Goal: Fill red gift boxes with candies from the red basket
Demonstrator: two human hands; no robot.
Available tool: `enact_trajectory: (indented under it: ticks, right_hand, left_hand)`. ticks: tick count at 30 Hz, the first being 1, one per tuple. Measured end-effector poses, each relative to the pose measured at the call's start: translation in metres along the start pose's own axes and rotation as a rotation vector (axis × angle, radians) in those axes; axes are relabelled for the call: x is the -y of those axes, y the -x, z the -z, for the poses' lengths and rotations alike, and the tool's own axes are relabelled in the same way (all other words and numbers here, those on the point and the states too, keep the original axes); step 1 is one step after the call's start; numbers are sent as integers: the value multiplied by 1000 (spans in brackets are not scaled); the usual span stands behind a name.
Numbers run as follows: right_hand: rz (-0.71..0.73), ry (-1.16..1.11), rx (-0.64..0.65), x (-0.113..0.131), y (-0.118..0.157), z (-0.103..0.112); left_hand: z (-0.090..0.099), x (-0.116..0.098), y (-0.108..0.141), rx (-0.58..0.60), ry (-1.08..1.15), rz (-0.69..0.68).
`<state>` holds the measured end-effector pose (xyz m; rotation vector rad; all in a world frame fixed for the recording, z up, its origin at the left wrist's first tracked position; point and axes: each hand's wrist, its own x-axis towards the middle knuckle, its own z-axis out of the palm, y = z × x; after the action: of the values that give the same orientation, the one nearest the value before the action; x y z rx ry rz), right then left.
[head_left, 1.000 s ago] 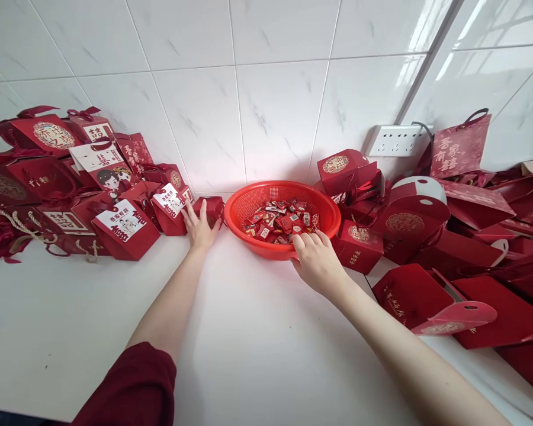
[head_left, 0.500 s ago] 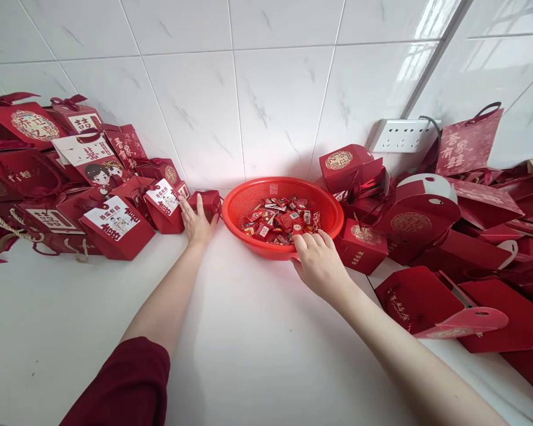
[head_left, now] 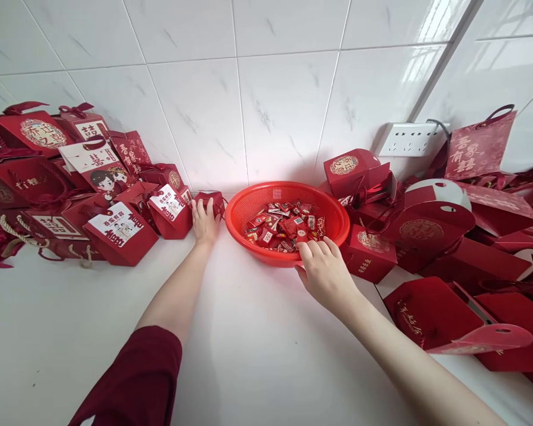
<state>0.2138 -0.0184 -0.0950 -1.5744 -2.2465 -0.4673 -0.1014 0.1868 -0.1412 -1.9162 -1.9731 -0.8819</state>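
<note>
Against the wall, my left hand [head_left: 205, 222] rests its spread fingers on the front and top of a small dark red gift box [head_left: 212, 200], covering part of it. A red plastic basket [head_left: 249, 198] stands to the right of that box. Inside it lie many wrapped candies [head_left: 288, 223], mostly in red wrappers. My right hand [head_left: 324, 269] hooks its fingers over the basket's near right rim, with the thumb on the outside. Its fingertips are partly hidden, and I see no candy in them. Just left of my left hand stands a red gift box with a white printed label [head_left: 171, 213].
Stacked red gift boxes [head_left: 53, 177] with ribbons and rope handles fill the left side. More red boxes, some with lids up [head_left: 430, 219], crowd the right. A white power strip [head_left: 411, 139] with a cable is on the tiled wall [head_left: 284, 112]. The white tabletop [head_left: 257, 343] runs along the front.
My left hand has moved slightly right onto the small box, its fingers now over it. My right hand stays at the basket's rim. The whole view has shifted slightly.
</note>
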Motion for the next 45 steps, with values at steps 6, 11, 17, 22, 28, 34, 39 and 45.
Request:
enact_trajectory:
  ticks: [6, 11, 17, 22, 28, 34, 39, 45]
  right_hand:
    - [0, -18, -1, 0, 0, -1]
    - [-8, -24, 7, 0, -1, -1]
    - [-5, -18, -19, 1, -3, -4]
    - [-4, -9, -12, 3, -4, -5]
    - [-2, -14, -18, 3, -4, -5]
    - [2, -14, -13, 3, -6, -3]
    - [6, -31, 42, 3, -10, -1]
    - [29, -51, 70, -1, -12, 2]
  left_hand:
    - [-6, 1, -8, -9, -15, -2]
    - [-9, 0, -16, -6, -12, -15]
    - [-12, 1, -28, 25, 17, -18]
    - [-13, 1, -27, 14, -15, -8]
    - [-22, 6, -31, -32, -8, 43]
    - [-33, 13, -39, -75, 17, 103]
    - [-29, 7, -37, -80, 19, 86]
    - [-11, -9, -25, -53, -45, -6]
